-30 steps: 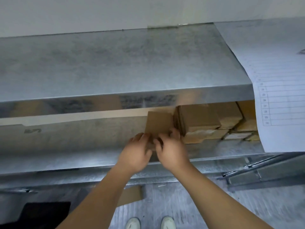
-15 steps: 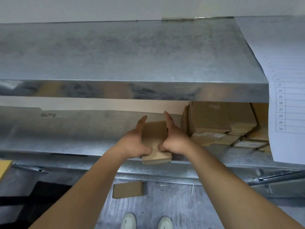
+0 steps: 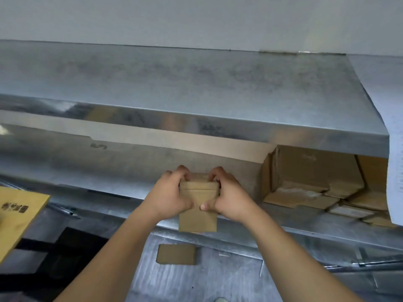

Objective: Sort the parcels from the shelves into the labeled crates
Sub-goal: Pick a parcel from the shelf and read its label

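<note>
where the frame begins at far left, a tan board (image 3: 20, 216) with a dark printed mark juts in at an angle, beside a dark opening (image 3: 65, 253) below the shelving. above, a galvanised upper shelf (image 3: 174, 83) spans nearly the whole width, its folded front lip reflecting brown tones. beneath it runs the lower shelf (image 3: 87, 171), bare along its left stretch. at centre, the left hand (image 3: 169, 195) and right hand (image 3: 229, 197) clasp a small brown cardboard parcel (image 3: 198, 212) from either side, fingers curled over its top edge, the right thumb pressed on its near face; the parcel hangs in front of the lower shelf's front edge, lifted clear of it. lower down, a flat brown cardboard piece (image 3: 176, 254) lies on the metal floor surface (image 3: 218, 280). to the right, a stack of cardboard parcels (image 3: 316, 182) fills the lower shelf's end, some upright, some lying flat. at far right, a white lined sheet (image 3: 395, 171) hangs over the shelving's end, its print too small to read.
</note>
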`<action>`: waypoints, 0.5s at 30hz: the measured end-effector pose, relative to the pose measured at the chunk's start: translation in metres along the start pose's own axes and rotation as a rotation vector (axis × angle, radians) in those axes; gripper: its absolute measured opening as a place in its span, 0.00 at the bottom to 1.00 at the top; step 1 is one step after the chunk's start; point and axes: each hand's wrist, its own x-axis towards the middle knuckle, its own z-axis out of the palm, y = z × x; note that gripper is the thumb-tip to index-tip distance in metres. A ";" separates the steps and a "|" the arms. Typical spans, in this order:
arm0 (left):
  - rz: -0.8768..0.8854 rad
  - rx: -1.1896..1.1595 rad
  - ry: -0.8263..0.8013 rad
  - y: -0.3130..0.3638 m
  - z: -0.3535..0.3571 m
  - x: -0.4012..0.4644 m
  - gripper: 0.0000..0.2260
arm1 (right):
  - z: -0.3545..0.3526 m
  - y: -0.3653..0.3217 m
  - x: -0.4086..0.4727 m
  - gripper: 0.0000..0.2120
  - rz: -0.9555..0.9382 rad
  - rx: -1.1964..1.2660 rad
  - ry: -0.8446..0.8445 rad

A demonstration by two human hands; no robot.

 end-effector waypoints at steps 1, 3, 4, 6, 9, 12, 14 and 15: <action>0.007 -0.009 0.030 -0.005 -0.011 -0.012 0.26 | 0.008 -0.011 -0.001 0.29 -0.049 0.010 0.004; 0.002 -0.043 0.087 -0.015 -0.032 -0.039 0.22 | 0.027 -0.036 -0.002 0.22 -0.136 0.043 0.023; -0.005 -0.068 0.125 -0.020 -0.043 -0.053 0.20 | 0.039 -0.048 -0.003 0.20 -0.166 0.072 0.035; -0.020 -0.119 0.224 -0.032 -0.063 -0.080 0.17 | 0.061 -0.073 -0.004 0.16 -0.192 0.139 0.060; -0.081 -0.172 0.357 -0.053 -0.093 -0.124 0.12 | 0.096 -0.109 -0.010 0.20 -0.190 0.178 0.021; -0.154 -0.188 0.401 -0.080 -0.123 -0.175 0.24 | 0.132 -0.146 -0.019 0.43 -0.233 0.170 -0.110; -0.200 -0.229 0.399 -0.096 -0.141 -0.212 0.34 | 0.159 -0.170 -0.025 0.49 -0.277 0.203 -0.191; -0.215 -0.247 0.406 -0.103 -0.150 -0.231 0.37 | 0.173 -0.182 -0.028 0.52 -0.299 0.217 -0.224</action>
